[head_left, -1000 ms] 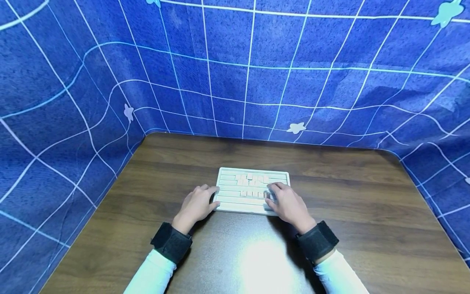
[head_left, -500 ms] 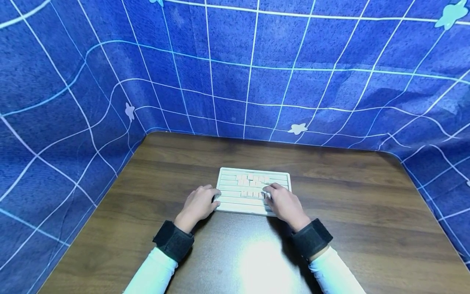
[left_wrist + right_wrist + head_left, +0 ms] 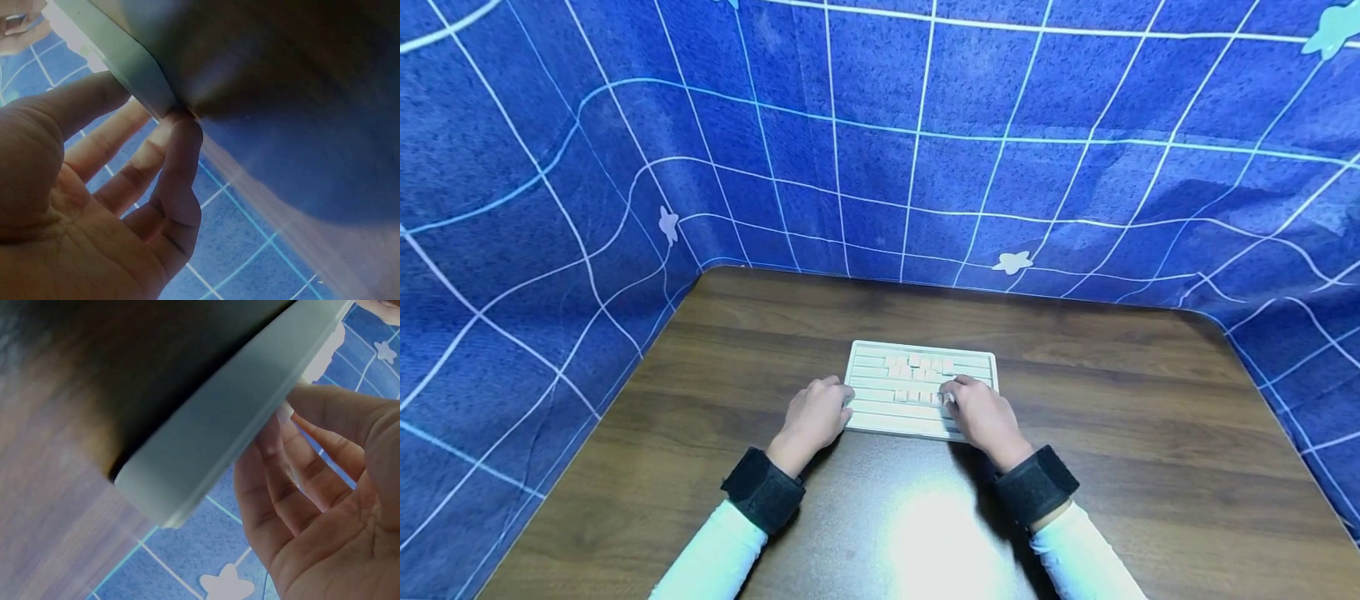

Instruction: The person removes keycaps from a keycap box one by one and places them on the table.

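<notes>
Resting flat on the brown wooden desk [image 3: 1097, 400], a pale tray [image 3: 895, 419] with long ridges lies between the person's two hands. From where I stand, the left hand [image 3: 814, 412] is at the tray's left end, its thumb and fingers curled about the edge and touching it near the corner. The right hand [image 3: 988, 417] reaches in over the opposite end, thumb and forefinger pinching a small white tile [image 3: 950, 399] at the right end of a lower row [image 3: 912, 397] of matching tiles; the fingertips partly cover that piece. Farther from the person, on the same tray, an upper group [image 3: 914, 362] of tiles stands in two uneven lines, just ahead of the lower row and apart from both hands. Each wrist wears a black band, the left band [image 3: 763, 490] and the right band [image 3: 1037, 487] both sitting above white sleeves. Behind the desk hangs a blue cloth [image 3: 880, 100] crossed by white and light-blue lines, with pale stars on it.
</notes>
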Demonstrator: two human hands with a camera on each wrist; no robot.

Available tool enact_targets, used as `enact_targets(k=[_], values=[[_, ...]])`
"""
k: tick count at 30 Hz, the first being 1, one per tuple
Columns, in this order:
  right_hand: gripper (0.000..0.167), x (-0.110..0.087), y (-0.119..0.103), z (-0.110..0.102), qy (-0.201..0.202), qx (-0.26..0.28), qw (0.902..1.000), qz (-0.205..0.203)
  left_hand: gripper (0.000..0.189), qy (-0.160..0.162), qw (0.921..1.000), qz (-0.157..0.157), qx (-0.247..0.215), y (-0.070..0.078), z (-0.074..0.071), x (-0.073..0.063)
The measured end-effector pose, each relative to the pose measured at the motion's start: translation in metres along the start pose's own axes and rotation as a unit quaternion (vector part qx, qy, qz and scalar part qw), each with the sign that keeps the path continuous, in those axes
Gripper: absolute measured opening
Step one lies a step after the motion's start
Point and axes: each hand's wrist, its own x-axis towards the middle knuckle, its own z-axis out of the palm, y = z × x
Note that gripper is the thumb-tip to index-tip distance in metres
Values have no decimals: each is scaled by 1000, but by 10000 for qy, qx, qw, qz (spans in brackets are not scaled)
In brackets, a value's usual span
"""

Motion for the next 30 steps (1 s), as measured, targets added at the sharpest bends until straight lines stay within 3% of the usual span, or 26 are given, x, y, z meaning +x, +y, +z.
enact_targets(k=[17,23,30], values=[[16,0,0,-1,-22,-16,10000,69,16,19,9999,-85,-62,2,-1,0],[17,0,3,-5,146,33,9999,-10,11,36,10000,-15,-75,2,-1,2],[18,-1,4,-13,144,55,9999,4,13,-103,9998,-56,-142,1,-4,4]])
